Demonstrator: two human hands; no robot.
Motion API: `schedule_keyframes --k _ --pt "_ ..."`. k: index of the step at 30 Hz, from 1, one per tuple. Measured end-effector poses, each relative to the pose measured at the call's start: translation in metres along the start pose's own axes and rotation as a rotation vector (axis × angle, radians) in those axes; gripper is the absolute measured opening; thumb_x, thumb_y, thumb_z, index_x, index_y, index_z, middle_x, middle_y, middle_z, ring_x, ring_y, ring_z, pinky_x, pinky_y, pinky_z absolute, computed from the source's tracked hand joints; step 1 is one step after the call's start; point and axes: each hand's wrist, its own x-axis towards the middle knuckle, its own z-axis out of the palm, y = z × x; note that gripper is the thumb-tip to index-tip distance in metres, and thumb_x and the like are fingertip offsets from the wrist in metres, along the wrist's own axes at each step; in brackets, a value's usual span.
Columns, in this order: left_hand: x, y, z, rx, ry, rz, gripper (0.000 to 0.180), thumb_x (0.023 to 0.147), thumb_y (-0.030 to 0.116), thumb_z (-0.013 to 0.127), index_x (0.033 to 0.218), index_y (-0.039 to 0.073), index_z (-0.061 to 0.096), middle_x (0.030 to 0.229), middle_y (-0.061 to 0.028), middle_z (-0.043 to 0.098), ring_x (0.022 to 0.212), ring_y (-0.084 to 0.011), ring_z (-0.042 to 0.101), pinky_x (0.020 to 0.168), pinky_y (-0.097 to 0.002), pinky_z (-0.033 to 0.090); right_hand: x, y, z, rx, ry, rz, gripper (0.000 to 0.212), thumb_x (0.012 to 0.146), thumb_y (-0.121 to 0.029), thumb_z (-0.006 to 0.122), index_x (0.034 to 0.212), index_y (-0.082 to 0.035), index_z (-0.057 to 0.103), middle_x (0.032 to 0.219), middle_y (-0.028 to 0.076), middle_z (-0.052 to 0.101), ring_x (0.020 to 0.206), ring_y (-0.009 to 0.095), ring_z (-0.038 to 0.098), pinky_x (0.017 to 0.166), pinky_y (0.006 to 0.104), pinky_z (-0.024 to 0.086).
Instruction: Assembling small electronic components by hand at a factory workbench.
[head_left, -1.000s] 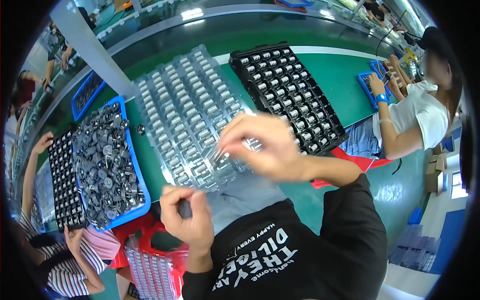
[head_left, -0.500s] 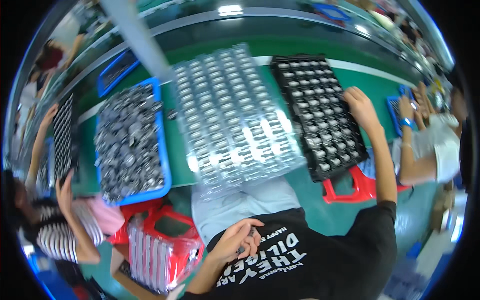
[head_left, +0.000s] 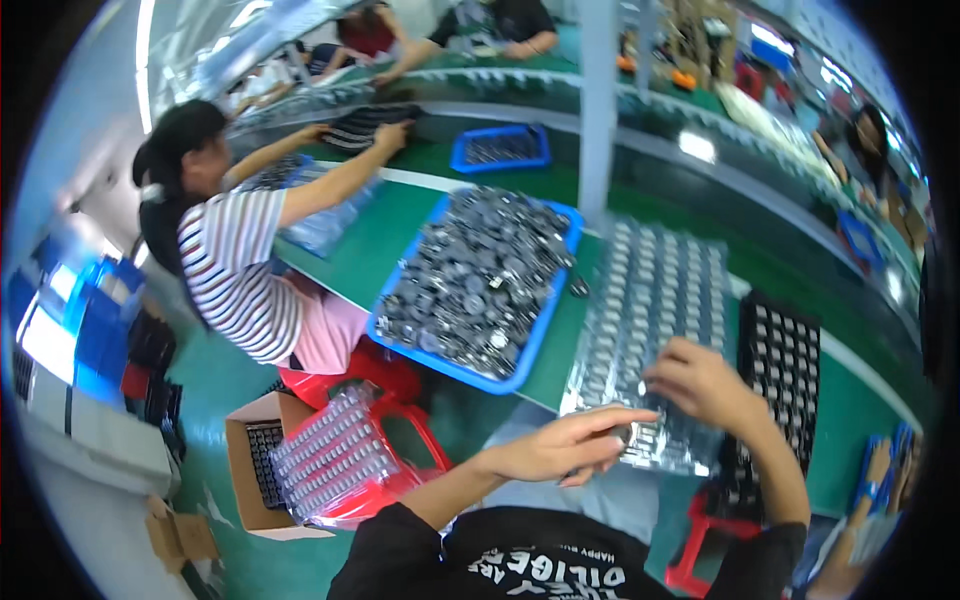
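A clear plastic tray (head_left: 660,290) with rows of small silvery parts lies on the green bench before me. Over its near end my left hand (head_left: 555,447) has its fingers curled together, with a small dark metallic part (head_left: 624,434) partly visible at the fingertips. Just right of it, my right hand (head_left: 705,385) is above the same tray, fingertips pinched; whatever sits between them is too small to make out. A black tray (head_left: 780,370) of similar parts stands right of the clear one. To the left is a blue basket (head_left: 577,228) heaped with loose dark round parts (head_left: 470,290).
At the left a person in a striped shirt (head_left: 235,270) handles a black tray (head_left: 365,127). A smaller blue basket (head_left: 545,145) sits farther back. A grey post (head_left: 598,110) rises behind the bench. Below left are a red stool (head_left: 425,430) and a cardboard box (head_left: 245,465).
The view has swung left. My right hand has left the black tray's right edge and come over the clear tray. My left hand has risen from my lap to the tray's near end.
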Motion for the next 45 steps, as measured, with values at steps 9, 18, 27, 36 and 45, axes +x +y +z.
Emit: schedule_keyframes --k 9,18,27,36,45 --pt "0.017 -0.012 -0.036 -0.189 0.288 0.184 0.026 0.098 0.012 0.057 0.119 0.001 0.048 0.088 -0.0118 0.061 0.068 -0.0084 0.058 0.043 -0.0186 0.04 0.019 0.001 0.009 -0.052 -0.132 -0.019 0.013 0.082 -0.01 0.068 0.092 -0.006 0.063 0.089 0.011 0.056 0.079 0.03 0.061 0.065 0.041 0.051" --pt "0.036 -0.019 -0.046 -0.238 0.417 0.207 0.019 0.102 0.019 0.05 0.113 0.003 0.051 0.093 -0.0137 0.063 0.072 -0.0113 0.06 0.042 -0.0187 0.04 0.02 0.0 0.005 -0.084 -0.145 -0.104 0.019 0.075 -0.007 0.069 0.093 -0.007 0.063 0.086 0.008 0.054 0.079 0.026 0.059 0.066 0.0386 0.051" --pt "0.033 -0.024 -0.052 -0.338 0.453 0.255 0.03 0.091 -0.003 0.059 0.118 0.004 0.047 0.109 -0.019 0.061 0.077 -0.0134 0.061 0.041 -0.0185 0.039 0.016 0.003 0.017 -0.113 -0.118 -0.179 0.013 0.076 -0.011 0.065 0.085 -0.007 0.057 0.081 0.008 0.051 0.077 0.027 0.057 0.066 0.0384 0.049" --pt "0.034 -0.016 -0.053 -0.357 0.451 0.335 0.032 0.09 -0.002 0.061 0.121 -0.001 0.05 0.114 -0.0224 0.061 0.079 -0.0144 0.063 0.039 -0.0173 0.037 0.009 0.01 0.019 0.14 -0.082 -0.073 0.022 0.076 -0.004 0.07 0.096 -0.005 0.063 0.087 0.009 0.052 0.08 0.028 0.057 0.067 0.0389 0.048" --pt "0.029 -0.027 -0.05 -0.391 0.4 0.353 0.023 0.096 0.005 0.057 0.118 0.0 0.051 0.111 -0.0217 0.06 0.084 -0.019 0.066 0.036 -0.0179 0.037 0.007 -0.014 0.023 0.053 -0.197 -0.091 0.021 0.077 -0.008 0.07 0.098 -0.008 0.065 0.087 0.008 0.052 0.079 0.025 0.058 0.066 0.0377 0.048"
